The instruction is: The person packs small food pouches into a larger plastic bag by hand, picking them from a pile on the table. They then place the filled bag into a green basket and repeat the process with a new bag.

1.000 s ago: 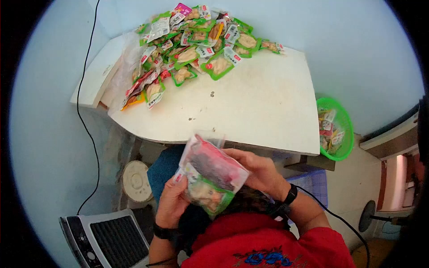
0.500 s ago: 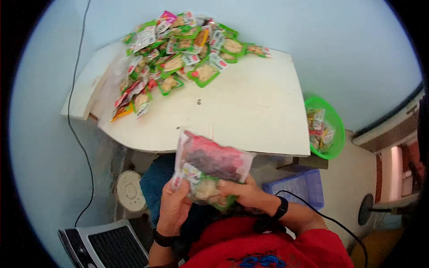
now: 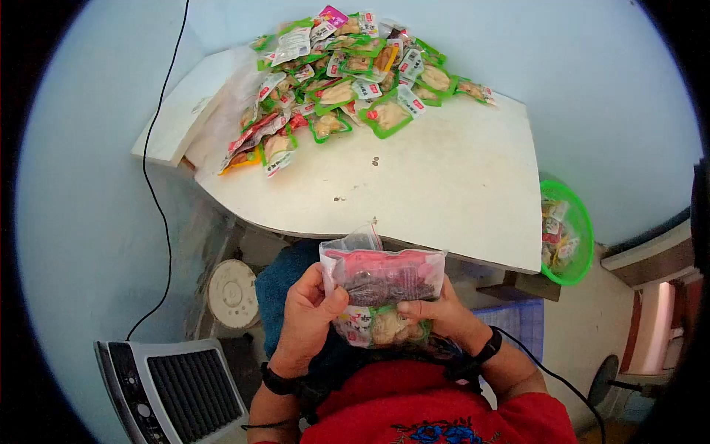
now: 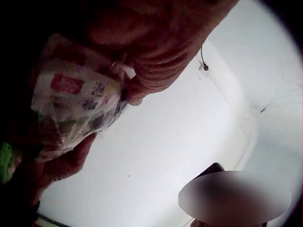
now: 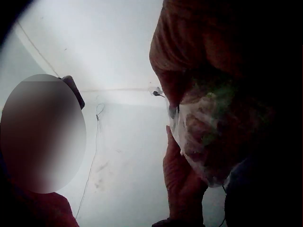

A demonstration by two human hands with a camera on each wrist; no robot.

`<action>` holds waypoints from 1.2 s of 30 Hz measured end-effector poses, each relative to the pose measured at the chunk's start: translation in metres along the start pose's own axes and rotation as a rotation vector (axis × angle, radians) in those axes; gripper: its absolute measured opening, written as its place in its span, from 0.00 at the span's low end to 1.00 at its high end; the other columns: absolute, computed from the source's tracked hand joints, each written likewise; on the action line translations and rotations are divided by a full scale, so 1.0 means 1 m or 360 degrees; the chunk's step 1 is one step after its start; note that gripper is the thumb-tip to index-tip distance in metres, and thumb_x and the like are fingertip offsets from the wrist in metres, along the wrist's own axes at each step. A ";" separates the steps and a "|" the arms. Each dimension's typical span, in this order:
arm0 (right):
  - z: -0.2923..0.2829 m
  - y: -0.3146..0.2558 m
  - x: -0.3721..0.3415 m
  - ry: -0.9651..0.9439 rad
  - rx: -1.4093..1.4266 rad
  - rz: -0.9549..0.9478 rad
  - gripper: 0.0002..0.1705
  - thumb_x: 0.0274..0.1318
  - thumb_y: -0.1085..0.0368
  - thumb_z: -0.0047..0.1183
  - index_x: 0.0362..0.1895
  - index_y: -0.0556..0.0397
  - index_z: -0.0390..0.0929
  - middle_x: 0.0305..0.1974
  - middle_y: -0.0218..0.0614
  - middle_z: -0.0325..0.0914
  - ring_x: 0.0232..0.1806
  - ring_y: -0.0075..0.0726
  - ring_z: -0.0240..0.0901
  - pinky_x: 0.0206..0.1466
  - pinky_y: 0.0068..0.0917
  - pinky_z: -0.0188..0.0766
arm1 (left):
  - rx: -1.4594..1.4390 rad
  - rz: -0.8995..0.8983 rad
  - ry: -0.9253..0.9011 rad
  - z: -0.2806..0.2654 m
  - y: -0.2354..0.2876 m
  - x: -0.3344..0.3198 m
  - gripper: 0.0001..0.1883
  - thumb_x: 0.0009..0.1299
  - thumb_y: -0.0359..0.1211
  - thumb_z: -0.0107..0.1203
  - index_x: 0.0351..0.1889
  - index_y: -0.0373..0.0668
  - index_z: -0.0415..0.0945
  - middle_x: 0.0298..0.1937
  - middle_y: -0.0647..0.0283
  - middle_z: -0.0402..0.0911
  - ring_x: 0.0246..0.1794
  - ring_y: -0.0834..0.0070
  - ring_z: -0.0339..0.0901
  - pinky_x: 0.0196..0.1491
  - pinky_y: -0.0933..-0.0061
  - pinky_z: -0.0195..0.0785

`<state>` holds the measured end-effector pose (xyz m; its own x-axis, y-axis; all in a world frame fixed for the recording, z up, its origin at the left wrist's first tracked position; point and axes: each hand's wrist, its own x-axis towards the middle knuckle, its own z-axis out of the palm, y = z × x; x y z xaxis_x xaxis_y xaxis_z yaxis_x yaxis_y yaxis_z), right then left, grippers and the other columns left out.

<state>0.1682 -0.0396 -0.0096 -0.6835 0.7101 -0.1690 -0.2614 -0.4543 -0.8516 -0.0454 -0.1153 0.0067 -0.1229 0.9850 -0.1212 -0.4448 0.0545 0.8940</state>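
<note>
White table (image 3: 451, 192): packets (image 3: 336, 94) heaped far side.
Left hand (image 3: 305, 318): pinches clear bag (image 3: 381, 277).
Right hand (image 3: 450, 317): pinches its lower right.
Drop risk: likely if either pinch slackens.

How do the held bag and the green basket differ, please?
The bag is see-through; the basket is green. The bag is flattish with fairly straight edges; the basket is round and open-topped. The bag is held by the left grip and right grip; the basket sits by the table's right edge, untouched. Both show contents inside.
</note>
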 end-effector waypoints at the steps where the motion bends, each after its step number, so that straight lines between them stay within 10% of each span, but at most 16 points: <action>1: 0.001 0.001 0.001 0.0028 0.0003 -0.0005 0.34 0.54 0.70 0.65 0.64 0.54 0.67 0.49 0.29 0.78 0.44 0.22 0.75 0.43 0.21 0.76 | -0.0054 -0.0031 -0.0006 0.000 -0.001 0.000 0.23 0.71 0.34 0.61 0.61 0.36 0.70 0.55 0.64 0.78 0.54 0.77 0.75 0.58 0.72 0.67; 8: -0.015 -0.018 0.002 -0.0028 -0.0236 0.0094 0.30 0.50 0.69 0.68 0.59 0.54 0.74 0.49 0.31 0.79 0.45 0.22 0.74 0.46 0.23 0.75 | -0.0030 -0.0236 0.0007 0.011 0.001 0.002 0.32 0.69 0.40 0.62 0.66 0.36 0.65 0.58 0.57 0.77 0.57 0.68 0.76 0.59 0.64 0.70; 11: -0.033 -0.068 -0.008 0.0037 -0.0443 -0.0368 0.34 0.47 0.71 0.69 0.61 0.54 0.72 0.51 0.33 0.79 0.50 0.26 0.74 0.53 0.28 0.75 | 0.0078 0.0010 -0.0102 0.019 -0.002 0.003 0.31 0.70 0.42 0.61 0.67 0.36 0.65 0.57 0.56 0.78 0.57 0.66 0.76 0.58 0.64 0.71; 16: -0.086 -0.149 -0.026 0.1034 -0.0533 -0.1320 0.33 0.54 0.71 0.61 0.65 0.54 0.66 0.52 0.37 0.76 0.46 0.33 0.77 0.47 0.34 0.77 | 0.0404 0.0026 -0.0079 0.004 -0.007 0.020 0.17 0.77 0.37 0.51 0.57 0.34 0.74 0.51 0.52 0.81 0.49 0.63 0.81 0.53 0.63 0.76; 19: -0.165 -0.185 -0.040 0.1280 -0.0749 -0.1330 0.18 0.54 0.70 0.63 0.50 0.55 0.79 0.36 0.28 0.81 0.33 0.27 0.75 0.34 0.28 0.74 | 0.0400 -0.0004 -0.0069 -0.001 -0.008 0.019 0.16 0.77 0.37 0.51 0.53 0.33 0.75 0.49 0.52 0.82 0.48 0.64 0.82 0.53 0.63 0.76; 25: -0.297 -0.180 -0.108 0.1521 -0.2152 -0.0764 0.12 0.50 0.76 0.59 0.41 0.57 0.84 0.32 0.26 0.82 0.32 0.19 0.72 0.34 0.25 0.71 | 0.0557 -0.0141 -0.0051 -0.017 -0.012 0.012 0.16 0.78 0.40 0.49 0.47 0.35 0.77 0.42 0.56 0.84 0.43 0.69 0.82 0.49 0.66 0.77; 27: -0.316 -0.170 -0.129 0.1467 -0.2036 0.0063 0.15 0.46 0.77 0.58 0.42 0.57 0.84 0.35 0.28 0.84 0.37 0.24 0.77 0.44 0.29 0.74 | 0.0599 -0.0225 -0.0071 -0.020 -0.012 0.012 0.13 0.77 0.35 0.49 0.49 0.34 0.77 0.43 0.55 0.84 0.44 0.69 0.82 0.49 0.68 0.76; 30: -0.351 -0.142 -0.142 0.1496 -0.1979 0.0485 0.16 0.42 0.76 0.59 0.41 0.54 0.85 0.31 0.30 0.85 0.34 0.24 0.77 0.41 0.32 0.75 | 0.0653 -0.0337 -0.0101 -0.021 -0.015 0.012 0.12 0.76 0.32 0.50 0.49 0.33 0.77 0.44 0.56 0.84 0.44 0.69 0.82 0.49 0.69 0.75; 36: -0.434 -0.098 -0.150 0.1238 -0.2298 0.0628 0.12 0.39 0.75 0.62 0.35 0.56 0.84 0.27 0.44 0.82 0.31 0.37 0.80 0.35 0.38 0.74 | 0.0705 -0.0478 -0.0174 -0.016 -0.014 0.013 0.13 0.74 0.32 0.53 0.49 0.32 0.77 0.45 0.56 0.84 0.45 0.71 0.81 0.50 0.70 0.74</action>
<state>0.5918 0.1317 -0.1162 0.0390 0.9594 -0.2795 0.9254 -0.1402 -0.3522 -0.0552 -0.1058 -0.0140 0.0555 0.9255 -0.3746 -0.0270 0.3764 0.9260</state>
